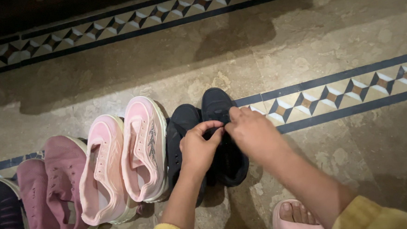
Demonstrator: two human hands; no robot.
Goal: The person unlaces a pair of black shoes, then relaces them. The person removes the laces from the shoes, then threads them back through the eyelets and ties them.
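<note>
So both hands are down on the pair of black fabric shoes (219,141) at the right end of a row of shoes on the beige stone floor (302,44). The left hand (200,149) has thumb and fingers curled together, pinching something at the opening of the right black shoe, and the right hand (253,135) is closed on the same spot from the other side, fingertips nearly touching the left's. Looks to me like the fiddly bit of sorting out the lace or tongue, so any further move needs a fine pinch rather than a big pull. Just left of the black pair sits a pair of light pink sneakers (127,160), then a pair of dusty mauve slip-on shoes (54,192), and a dark mesh shoe (2,213) cut off at the left edge. A foot in a pink slide sandal (294,216) pokes in near the bottom. Honestly can't see what's actually between the fingers, the hands cover it and the black shoes swallow all detail in this light.
</note>
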